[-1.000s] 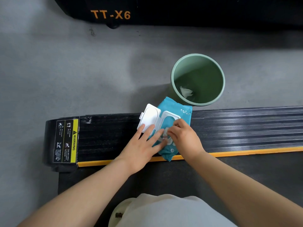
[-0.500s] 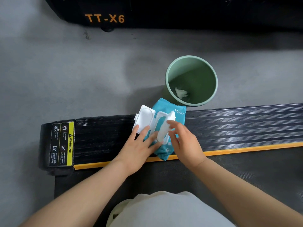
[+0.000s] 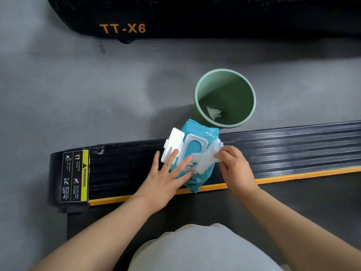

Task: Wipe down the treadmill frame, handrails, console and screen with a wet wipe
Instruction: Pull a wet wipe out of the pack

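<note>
Left hand (image 3: 163, 178) flat, fingers spread, pressing one teal wipe pack (image 3: 195, 173) on the treadmill side rail's (image 3: 293, 149) yellow edge, right hand (image 3: 235, 169) pinching one wipe (image 3: 208, 159), one green bin (image 3: 197, 90) beyond.

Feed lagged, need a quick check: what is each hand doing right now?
Left hand: open, flat fingers pressing the wipe pack.
Right hand: pinching a wet wipe.
</note>
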Tool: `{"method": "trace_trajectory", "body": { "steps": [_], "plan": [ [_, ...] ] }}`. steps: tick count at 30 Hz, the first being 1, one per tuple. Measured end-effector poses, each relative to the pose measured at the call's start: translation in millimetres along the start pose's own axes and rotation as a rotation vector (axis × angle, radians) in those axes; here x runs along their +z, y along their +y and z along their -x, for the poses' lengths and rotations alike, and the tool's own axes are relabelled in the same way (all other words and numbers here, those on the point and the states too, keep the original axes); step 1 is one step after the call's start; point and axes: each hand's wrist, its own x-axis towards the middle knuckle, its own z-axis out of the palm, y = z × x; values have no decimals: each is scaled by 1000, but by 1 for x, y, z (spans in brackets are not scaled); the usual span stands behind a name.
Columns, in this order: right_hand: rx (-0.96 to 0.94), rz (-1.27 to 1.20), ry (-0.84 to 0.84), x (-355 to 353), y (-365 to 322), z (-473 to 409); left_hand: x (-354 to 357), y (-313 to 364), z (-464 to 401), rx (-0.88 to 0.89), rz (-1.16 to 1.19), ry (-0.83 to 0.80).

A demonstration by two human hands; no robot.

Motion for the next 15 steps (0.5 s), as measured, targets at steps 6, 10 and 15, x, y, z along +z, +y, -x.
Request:
{"method": "trace_trajectory", "body": {
  "steps": [6,10,15],
  "plan": [
    [244,4,141,-22,27,7,-5,6,-13,171,-68,204],
    [314,7,165,-27,38,9,-9,12,-17,160,-173,202],
    [181,-8,177,-25,32,9,-12,10,-19,55,-213,187]
  ]
}}
